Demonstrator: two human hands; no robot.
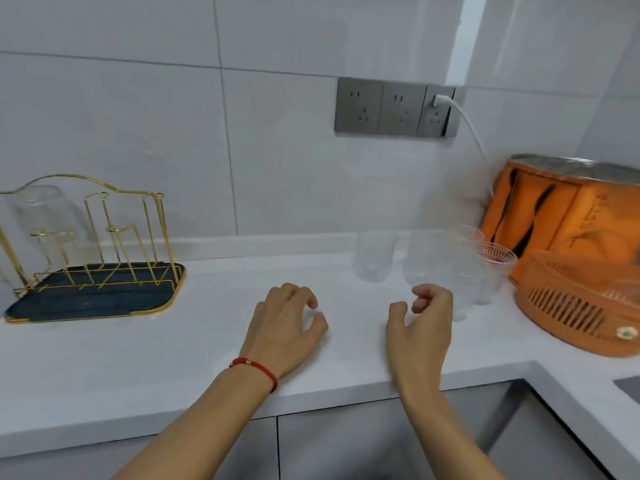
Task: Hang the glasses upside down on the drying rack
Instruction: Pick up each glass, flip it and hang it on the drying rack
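Glasses: one hung, most still waiting

Glass (41, 216) already upside down on far-left peg of rack (93, 271). Roughly five more (375, 256) upright in cluster at right, near orange basket (581, 317); exact count blurred. Left hand (287, 323) curled loosely over counter, gripping nothing. Right hand (424, 327) half-curled beside nearest glass, also without anything. Several pegs free.

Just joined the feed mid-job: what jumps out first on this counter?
The bright orange slatted plastic appliance at far right grabs the eye, with a cluster of clear drinking glasses upright beside it. At far left stands a gold wire drying rack on a dark tray, one glass already inverted on it; both bare hands hover empty mid-counter.
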